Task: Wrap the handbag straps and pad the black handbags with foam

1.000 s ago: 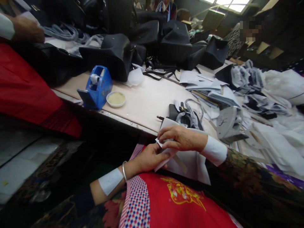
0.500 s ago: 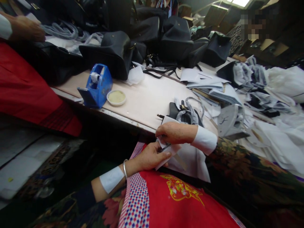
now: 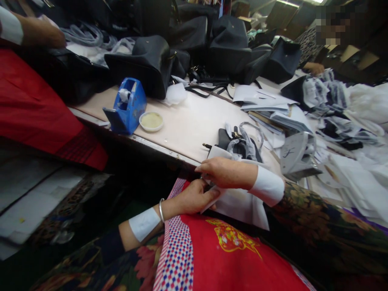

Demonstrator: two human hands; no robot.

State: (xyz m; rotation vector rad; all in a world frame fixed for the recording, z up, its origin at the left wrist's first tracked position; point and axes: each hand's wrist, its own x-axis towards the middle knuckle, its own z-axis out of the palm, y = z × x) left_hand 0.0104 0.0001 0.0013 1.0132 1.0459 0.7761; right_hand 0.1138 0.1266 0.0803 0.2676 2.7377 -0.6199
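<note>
At the table's front edge, above my lap, both hands are close together on white paper [image 3: 242, 208]. My left hand [image 3: 194, 197] is closed, its thumb on top pinching a folded piece of the paper. Just above it, my right hand [image 3: 226, 173] has its fingers curled down over the paper; the fingertips are partly hidden. Behind my right hand lies a small black handbag [image 3: 224, 137], its handles [image 3: 250, 139] wrapped in clear plastic. The white paper seems to lie against this bag, but the right hand and forearm hide where they meet.
On the table stand a blue tape dispenser [image 3: 129, 107], a shallow dish of pale paste [image 3: 151, 121] and a grey tape dispenser [image 3: 298, 155]. Black handbags [image 3: 139, 64] line the back. Paper stacks [image 3: 266, 103] lie right. A co-worker's hand [image 3: 45, 34] is at upper left.
My right hand has shifted slightly down and left over the paper, covering more of the folded piece. My left hand keeps its hold. The whole view has moved slightly.
</note>
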